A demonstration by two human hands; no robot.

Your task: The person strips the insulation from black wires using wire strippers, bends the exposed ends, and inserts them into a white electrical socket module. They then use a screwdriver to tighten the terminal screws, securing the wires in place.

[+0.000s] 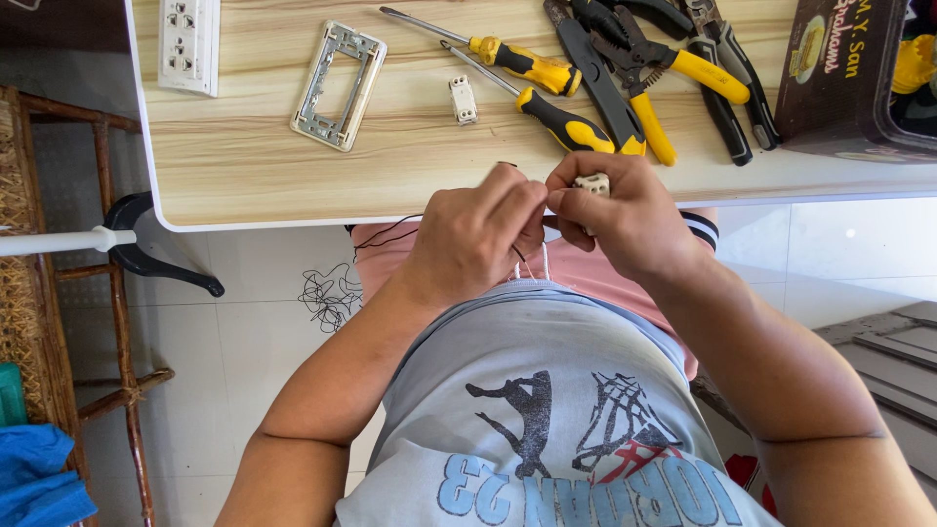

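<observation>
Wiring under way at the worktop edge

Right hand (625, 217) grips a small cream switch piece (591, 182); left hand (478, 234) pinches a thin black wire (386, 234) against it. By the look of it, wiring is unfinished: metal frame (339, 86), spare switch piece (463, 100) and outlet plate (189, 44) lie unassembled on the worktop (254, 166), screwdrivers (547, 93) untouched.

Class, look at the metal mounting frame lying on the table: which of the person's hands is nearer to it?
Left. The left hand is just below-right of the metal frame; the right hand sits farther right, beyond it.
</observation>
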